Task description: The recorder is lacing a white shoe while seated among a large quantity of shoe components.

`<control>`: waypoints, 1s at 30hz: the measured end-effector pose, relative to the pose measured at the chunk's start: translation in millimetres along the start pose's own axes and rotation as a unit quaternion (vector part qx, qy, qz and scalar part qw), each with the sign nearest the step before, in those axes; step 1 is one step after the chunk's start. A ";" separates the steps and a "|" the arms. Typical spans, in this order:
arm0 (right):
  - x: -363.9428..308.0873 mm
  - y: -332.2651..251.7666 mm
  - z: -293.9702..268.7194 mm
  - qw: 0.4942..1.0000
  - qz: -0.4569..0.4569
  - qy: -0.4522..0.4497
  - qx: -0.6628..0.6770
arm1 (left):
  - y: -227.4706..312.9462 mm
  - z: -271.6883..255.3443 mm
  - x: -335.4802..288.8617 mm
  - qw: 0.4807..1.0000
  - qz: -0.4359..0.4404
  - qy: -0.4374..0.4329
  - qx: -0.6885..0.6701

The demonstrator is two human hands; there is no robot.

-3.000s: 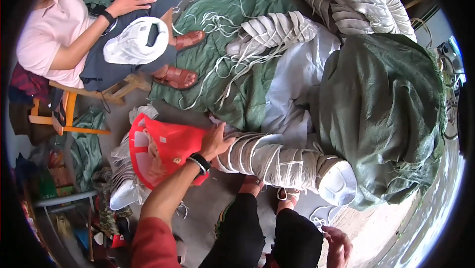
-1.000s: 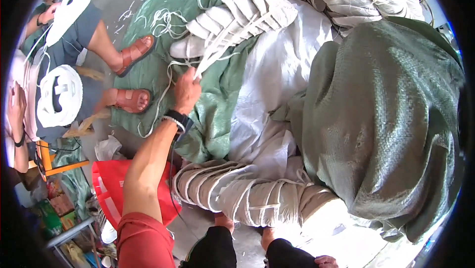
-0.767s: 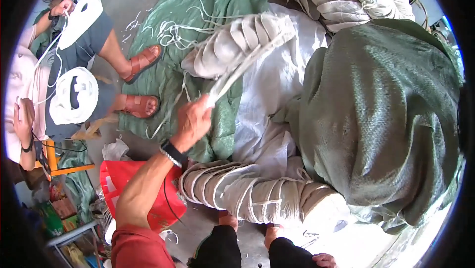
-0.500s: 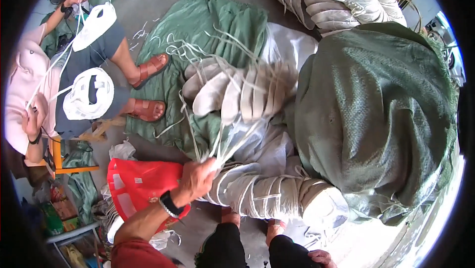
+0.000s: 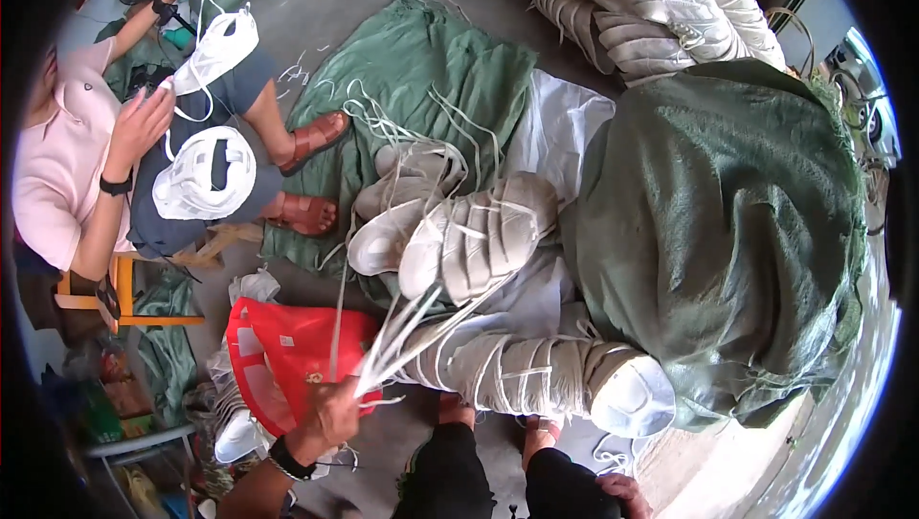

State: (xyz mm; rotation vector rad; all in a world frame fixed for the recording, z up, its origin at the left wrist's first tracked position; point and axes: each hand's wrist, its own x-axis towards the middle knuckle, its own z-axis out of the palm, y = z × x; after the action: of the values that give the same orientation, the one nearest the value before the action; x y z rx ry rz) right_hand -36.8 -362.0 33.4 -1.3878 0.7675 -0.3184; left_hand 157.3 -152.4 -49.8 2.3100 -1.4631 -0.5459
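My left hand [image 5: 330, 414] is shut on a bunch of white straps [image 5: 402, 342]. The straps run up, pulled taut, to a bundle of stacked white moulded pieces [image 5: 464, 241] lying on the green cloth [image 5: 421, 88]. A second tied white bundle [image 5: 536, 375] lies across just in front of my feet. Only part of my right hand [image 5: 624, 494] shows at the lower edge, by my dark trouser leg; its fingers are not clear.
A big stuffed green sack [image 5: 728, 232] fills the right side. A red bag [image 5: 287, 356] lies by my left hand. More white bundles [image 5: 651, 2] are piled at the top. A seated person in a pink top [image 5: 57, 155] handles white pieces at the left.
My left hand reached out to the far bundle, took its straps and drew back toward me. The bundle slid closer, onto the near edge of the green cloth.
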 end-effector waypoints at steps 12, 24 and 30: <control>-165.9 179.6 -155.0 0.985 -0.053 -0.141 0.080 | -23.4 41.2 -14.3 0.993 -0.107 -0.019 0.036; -136.2 47.7 -86.2 0.999 0.014 0.023 -0.037 | 1.2 159.0 168.4 0.976 -0.180 0.069 -0.106; -135.0 48.3 -87.7 0.999 0.002 0.017 -0.031 | 19.0 187.0 186.8 0.964 -0.246 0.105 0.015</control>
State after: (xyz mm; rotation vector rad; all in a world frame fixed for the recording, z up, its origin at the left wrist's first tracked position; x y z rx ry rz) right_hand -202.6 -335.5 27.9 -1.4419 0.8133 -0.3172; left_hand 123.1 -346.5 -227.0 2.6676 -0.8039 -0.3868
